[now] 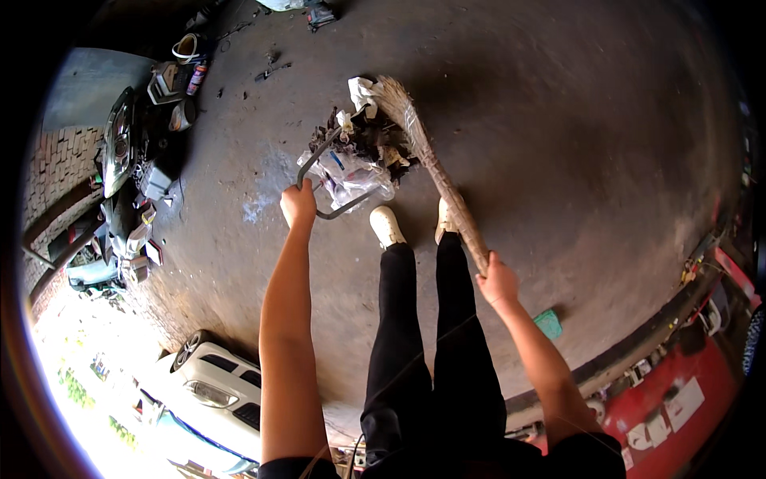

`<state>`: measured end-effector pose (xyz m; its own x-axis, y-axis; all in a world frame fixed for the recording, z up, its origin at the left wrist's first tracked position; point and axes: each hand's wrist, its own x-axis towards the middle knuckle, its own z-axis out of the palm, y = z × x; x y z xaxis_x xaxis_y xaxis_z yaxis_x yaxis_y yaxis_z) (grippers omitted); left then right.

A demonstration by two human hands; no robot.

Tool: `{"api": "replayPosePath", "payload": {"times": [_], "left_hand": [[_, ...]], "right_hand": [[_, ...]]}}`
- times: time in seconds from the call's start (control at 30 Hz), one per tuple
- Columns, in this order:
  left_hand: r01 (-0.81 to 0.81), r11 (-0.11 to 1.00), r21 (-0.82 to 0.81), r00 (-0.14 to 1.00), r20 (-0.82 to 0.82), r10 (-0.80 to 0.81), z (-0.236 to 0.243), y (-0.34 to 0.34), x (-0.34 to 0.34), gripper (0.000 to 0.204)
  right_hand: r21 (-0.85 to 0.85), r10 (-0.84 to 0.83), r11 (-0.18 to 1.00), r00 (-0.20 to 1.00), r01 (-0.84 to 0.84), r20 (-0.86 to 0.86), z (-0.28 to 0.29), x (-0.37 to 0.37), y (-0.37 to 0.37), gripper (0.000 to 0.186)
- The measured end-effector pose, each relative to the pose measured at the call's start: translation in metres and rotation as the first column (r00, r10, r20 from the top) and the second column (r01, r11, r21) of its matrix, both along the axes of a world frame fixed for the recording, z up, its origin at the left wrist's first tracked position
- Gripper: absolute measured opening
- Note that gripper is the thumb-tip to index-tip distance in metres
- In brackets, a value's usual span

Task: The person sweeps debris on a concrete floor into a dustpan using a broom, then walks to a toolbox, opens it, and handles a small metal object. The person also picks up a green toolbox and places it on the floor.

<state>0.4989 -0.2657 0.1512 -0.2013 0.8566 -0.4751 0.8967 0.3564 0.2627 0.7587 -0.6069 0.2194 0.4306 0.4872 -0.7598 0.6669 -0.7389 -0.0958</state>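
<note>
My left hand (299, 204) is closed around a bent dark metal bar (319, 150), which looks like the handle of a scoop or dustpan. Inside and beyond the bar sits a pile of rubbish: a clear plastic bag (351, 177), dark scraps (369, 137) and crumpled white paper (362, 96). The rubbish hides whatever carries it. Gripped near its lower end in my right hand (499, 281) is a straw broom (441, 180). It slants up and to the left, its bristles against the far right side of the pile by the paper.
My cream shoes (387, 226) stand just below the pile on the dark floor. A green object (548, 323) lies to the right. Car parts, including a headlight (120, 144), and buckets (188, 48) line the left; a white car (215, 379) is lower left, a red surface (678, 415) lower right.
</note>
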Motion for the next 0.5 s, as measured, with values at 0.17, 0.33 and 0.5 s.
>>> {"api": "replayPosePath", "payload": {"times": [0.17,0.33,0.5], "left_hand": [[-0.087,0.996,0.012,0.996,-0.019,0.088,0.003,-0.017,-0.009,0.049],[-0.104,0.994,0.036,0.993,-0.06,0.106,-0.011,-0.009,-0.022,0.05],[-0.122,0.993,-0.005,0.99,-0.073,0.121,-0.005,-0.008,-0.007,0.048]], "right_hand": [[0.147,0.169,0.972,0.979,-0.185,0.114,-0.017,0.073,0.039,0.05],[0.247,0.377,0.852,0.867,-0.462,0.325,-0.087,0.12,0.147,0.023],[0.121,0.357,0.907,0.889,-0.403,0.287,-0.137,0.134,0.173,0.032]]}}
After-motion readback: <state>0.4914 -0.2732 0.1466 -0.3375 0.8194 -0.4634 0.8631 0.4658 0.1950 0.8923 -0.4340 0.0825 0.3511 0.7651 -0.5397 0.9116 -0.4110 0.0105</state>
